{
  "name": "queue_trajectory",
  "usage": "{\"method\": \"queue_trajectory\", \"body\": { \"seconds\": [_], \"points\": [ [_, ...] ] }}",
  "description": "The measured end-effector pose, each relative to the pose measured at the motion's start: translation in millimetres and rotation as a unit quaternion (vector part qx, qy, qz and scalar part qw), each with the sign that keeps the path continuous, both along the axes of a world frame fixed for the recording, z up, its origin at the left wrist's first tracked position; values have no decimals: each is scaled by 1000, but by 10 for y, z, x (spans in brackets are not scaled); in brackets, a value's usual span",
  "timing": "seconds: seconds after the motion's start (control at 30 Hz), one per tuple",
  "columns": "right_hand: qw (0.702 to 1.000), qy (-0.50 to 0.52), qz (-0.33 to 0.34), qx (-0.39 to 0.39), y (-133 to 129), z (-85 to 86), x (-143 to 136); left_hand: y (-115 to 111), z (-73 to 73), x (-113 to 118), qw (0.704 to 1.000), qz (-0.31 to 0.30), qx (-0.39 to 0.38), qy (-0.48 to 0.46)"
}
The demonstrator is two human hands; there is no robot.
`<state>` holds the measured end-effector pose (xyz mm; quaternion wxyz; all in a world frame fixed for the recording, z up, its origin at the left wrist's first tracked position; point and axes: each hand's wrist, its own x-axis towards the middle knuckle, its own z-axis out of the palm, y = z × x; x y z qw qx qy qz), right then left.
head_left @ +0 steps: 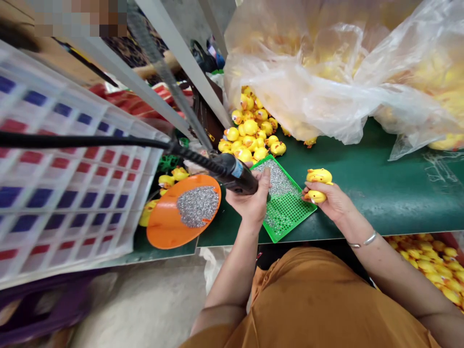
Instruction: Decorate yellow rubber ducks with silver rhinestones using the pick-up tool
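Note:
My left hand (252, 199) is wrapped round a black corded tool (237, 175), held over the left side of a green perforated tray (290, 218). Small silvery pieces (274, 177) cover the tray's far part. In my right hand (332, 199), right of the tray, are yellow duck toys (319, 177), one above the other. An orange dish (165, 220) with a heap of silvery pieces (197, 206) lies to the left of my left hand. Beyond the tray sits a pile of yellow ducks (250, 140).
Large clear plastic bags (326, 96) of yellow ducks cover the back of the green table (380, 193). A white plastic crate (72, 188) stands at the left, near metal posts (174, 53). More ducks (431, 261) fill a container at lower right. A purple stool (47, 309) is at lower left.

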<state>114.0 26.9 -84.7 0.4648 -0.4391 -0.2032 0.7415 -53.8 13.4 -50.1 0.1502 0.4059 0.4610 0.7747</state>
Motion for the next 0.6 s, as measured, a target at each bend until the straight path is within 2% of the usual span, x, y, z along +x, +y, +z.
{"method": "queue_trajectory", "body": {
  "seconds": [0.1, 0.17, 0.23, 0.3, 0.43, 0.6],
  "points": [
    [1000, 19, 11, -20, -16, 13, -9, -71, 213, 46, 999, 1, 41, -9],
    [998, 34, 25, -37, -21, 26, -18, -143, 394, 107, 995, -12, 96, -29],
    [997, 52, 40, -50, -21, 40, -25, -227, 562, 183, 988, -50, 138, -47],
    [994, 70, 53, -61, -18, 56, -29, -309, 683, 259, 982, -106, 143, -58],
    [990, 99, 64, -74, -22, 89, -23, -394, 769, 366, 973, -178, 128, -69],
    [990, 106, 76, -47, -47, 98, -14, -367, 746, 418, 967, -207, 121, -87]
  ]
}}
